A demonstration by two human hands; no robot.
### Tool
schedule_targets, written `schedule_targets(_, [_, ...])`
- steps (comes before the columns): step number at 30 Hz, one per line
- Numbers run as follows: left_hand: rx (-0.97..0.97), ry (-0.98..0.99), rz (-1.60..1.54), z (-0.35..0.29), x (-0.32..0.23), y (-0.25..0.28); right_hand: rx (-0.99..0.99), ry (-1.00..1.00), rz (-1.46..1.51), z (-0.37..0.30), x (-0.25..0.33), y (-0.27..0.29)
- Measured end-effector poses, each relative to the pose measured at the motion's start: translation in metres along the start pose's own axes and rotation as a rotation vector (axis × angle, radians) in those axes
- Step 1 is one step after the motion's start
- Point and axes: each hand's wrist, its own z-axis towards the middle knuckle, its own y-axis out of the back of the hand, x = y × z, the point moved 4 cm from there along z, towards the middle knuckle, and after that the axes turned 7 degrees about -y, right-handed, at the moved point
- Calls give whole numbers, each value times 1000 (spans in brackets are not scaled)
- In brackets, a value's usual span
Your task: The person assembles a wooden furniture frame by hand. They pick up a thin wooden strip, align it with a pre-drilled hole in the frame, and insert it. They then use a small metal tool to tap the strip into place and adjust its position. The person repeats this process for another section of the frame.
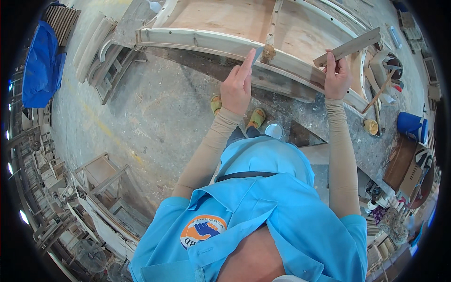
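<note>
My left hand (236, 91) is closed around a small flat blue-grey blade (257, 55), like a putty scraper, with the index finger stretched along it. The blade's tip is close to a brown, rough patch (268, 54) where a cross rail meets the front rail of a large curved wooden frame (202, 38). My right hand (338, 80) pinches a thin, flat grey-brown strip (352, 45) between thumb and fingers. That strip is held tilted over the frame's right part, its far end pointing up and right. Whether the blade touches the frame I cannot tell.
Curved wooden parts (94, 47) are stacked at the left, near a blue tarp (41, 66). A round tin (274, 130) stands by my feet. To the right are a brush-like stick with a yellowish end (371, 126), a blue bucket (412, 127) and a cardboard box (413, 176).
</note>
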Motion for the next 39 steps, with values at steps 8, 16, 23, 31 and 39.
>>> schedule_targets(8, [-5, 3, 11, 2, 1, -7, 2, -4, 30, 0, 2, 0])
schedule_targets(16, [4, -5, 23, 0, 1, -7, 3, 12, -31, 1, 1, 1])
schedule_targets(23, [-62, -24, 76, -2, -2, -16, 18, 10, -63, 0, 6, -1])
schedule_targets(31, [-134, 64, -175, -2, -3, -25, 27, 8, -55, 0, 6, -1])
schedule_targets(39, [143, -60, -400, -20, -4, -14, 23, 19, -60, 0, 7, 0])
